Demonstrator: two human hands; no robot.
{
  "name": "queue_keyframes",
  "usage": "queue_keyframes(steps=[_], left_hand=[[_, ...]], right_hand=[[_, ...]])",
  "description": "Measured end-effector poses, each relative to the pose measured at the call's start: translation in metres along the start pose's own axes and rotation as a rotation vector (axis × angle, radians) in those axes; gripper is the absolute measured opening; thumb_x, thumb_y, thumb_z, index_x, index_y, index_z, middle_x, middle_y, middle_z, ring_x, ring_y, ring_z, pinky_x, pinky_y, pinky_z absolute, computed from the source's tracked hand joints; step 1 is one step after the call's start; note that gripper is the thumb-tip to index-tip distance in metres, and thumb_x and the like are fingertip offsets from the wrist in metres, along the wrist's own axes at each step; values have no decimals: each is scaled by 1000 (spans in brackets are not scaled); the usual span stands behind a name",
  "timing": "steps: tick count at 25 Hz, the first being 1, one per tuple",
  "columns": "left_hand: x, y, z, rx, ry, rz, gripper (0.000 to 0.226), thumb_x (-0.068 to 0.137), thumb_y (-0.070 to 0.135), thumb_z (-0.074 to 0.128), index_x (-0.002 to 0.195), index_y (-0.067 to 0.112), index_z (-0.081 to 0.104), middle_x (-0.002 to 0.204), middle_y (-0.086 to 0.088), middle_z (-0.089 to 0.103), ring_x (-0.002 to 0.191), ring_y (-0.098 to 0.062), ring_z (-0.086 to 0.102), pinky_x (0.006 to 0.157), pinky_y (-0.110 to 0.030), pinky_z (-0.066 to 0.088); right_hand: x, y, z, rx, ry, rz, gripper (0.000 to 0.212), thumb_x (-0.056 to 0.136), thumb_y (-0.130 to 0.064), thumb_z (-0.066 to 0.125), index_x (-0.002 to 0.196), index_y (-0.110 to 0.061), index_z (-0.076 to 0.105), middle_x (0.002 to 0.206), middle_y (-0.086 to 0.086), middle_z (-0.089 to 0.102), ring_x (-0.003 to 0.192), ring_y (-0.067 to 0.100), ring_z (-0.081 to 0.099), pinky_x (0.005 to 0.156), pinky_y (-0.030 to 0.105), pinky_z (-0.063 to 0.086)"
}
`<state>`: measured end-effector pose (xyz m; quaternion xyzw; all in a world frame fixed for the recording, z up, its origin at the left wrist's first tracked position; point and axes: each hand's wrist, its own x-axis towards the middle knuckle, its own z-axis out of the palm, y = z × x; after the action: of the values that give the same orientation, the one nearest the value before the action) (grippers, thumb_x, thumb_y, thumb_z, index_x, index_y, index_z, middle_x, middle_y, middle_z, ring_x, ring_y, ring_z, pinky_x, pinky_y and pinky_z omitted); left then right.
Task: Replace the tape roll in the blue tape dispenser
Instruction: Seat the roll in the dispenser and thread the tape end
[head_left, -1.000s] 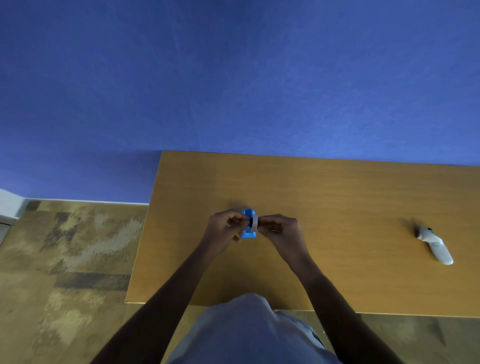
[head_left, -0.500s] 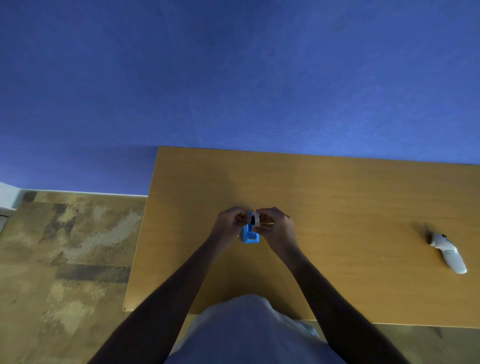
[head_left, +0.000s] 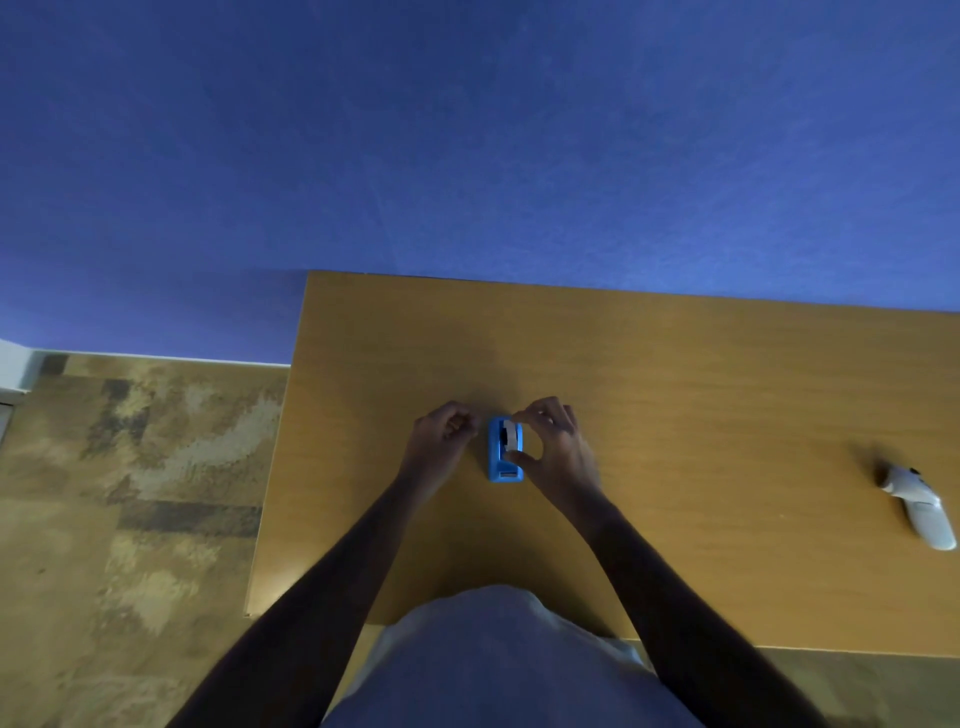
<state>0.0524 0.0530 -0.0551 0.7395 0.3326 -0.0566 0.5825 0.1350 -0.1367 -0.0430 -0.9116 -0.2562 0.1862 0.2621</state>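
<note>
Tape dispenser (head_left: 504, 451): one; right hand (head_left: 553, 447) pinches one tape roll (head_left: 511, 435).

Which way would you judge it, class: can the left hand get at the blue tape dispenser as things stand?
Probably yes. The left hand sits curled just beside the blue tape dispenser, nothing between them; the right hand covers only the other side.

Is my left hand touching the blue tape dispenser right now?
Apart. The head view shows a strip of table between the closed left hand and the blue tape dispenser.
</note>
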Motion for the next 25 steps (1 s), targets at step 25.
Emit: queue_keyframes(steps=[25], left_hand=[[0,-14,7,104,-21,51,16,96,11,74,112,15,71,101,-1,74,89,-16,69,78,-37,56]], right_hand=[[2,4,9,-40,-72,15,74,78,-35,95,143,-25,61,135,1,59,124,26,59,99,46,60]])
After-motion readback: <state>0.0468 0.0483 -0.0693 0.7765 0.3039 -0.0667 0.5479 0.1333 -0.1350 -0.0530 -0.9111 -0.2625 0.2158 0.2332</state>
